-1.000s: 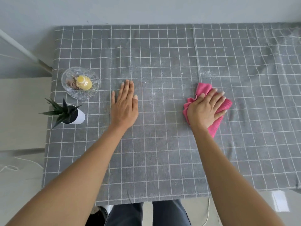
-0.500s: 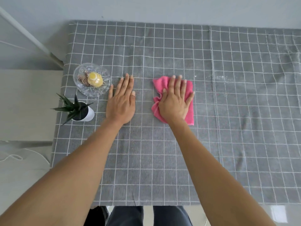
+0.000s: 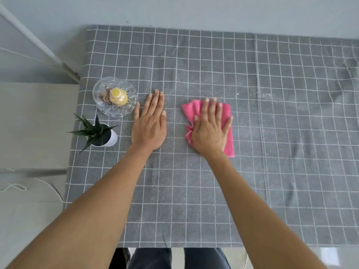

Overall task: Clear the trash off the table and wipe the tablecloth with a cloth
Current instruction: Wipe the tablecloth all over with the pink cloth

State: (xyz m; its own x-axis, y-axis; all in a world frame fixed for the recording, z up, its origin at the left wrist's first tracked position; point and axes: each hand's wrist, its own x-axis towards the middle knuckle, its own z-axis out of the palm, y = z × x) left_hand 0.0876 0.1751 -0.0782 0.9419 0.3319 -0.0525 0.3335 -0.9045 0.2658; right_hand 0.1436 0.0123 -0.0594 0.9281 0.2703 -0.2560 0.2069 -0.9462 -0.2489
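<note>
Your right hand lies flat, fingers spread, pressing the pink cloth onto the tablecloth; nothing is gripped. Your left hand rests open and empty, just left of the cloth. White specks lie right of the cloth and slightly farther away, so your right hand is nearer them. Left of the cloth, past your left hand, the glass bowl holds a yellow cupcake.

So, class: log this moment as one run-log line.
phase: wiping | right hand: flat on pink cloth | left hand: flat on tablecloth | white specks: remain
</note>
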